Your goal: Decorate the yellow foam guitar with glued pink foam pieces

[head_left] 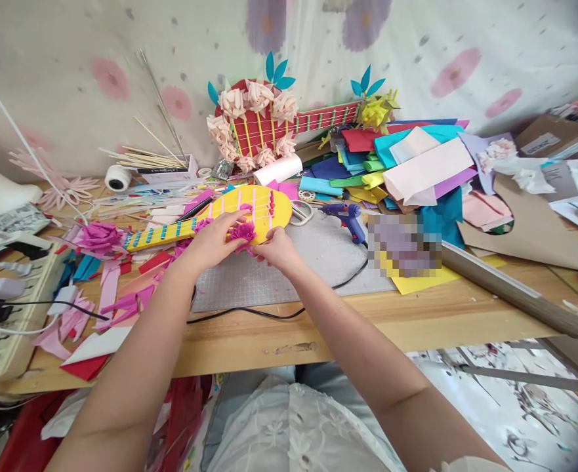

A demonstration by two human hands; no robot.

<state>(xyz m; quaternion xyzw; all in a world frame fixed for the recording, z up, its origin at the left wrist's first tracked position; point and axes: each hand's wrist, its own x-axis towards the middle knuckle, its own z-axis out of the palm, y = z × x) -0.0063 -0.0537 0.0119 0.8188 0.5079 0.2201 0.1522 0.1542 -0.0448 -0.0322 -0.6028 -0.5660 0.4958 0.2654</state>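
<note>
Both hands, left hand (213, 241) and right hand (277, 250), pinch a magenta flower (242, 231) at the yellow guitar's (249, 208) near edge.

I see both hands on the yellow paper guitar (249, 210): left hand (213, 241) and right hand (279, 250) pinch a magenta paper flower (243, 232) at its lower edge; blue glue gun (348, 218) lies right of it.

Matt foam guitar (249, 208), crepe paper flower (243, 231), bare wood table (416, 321)
</note>
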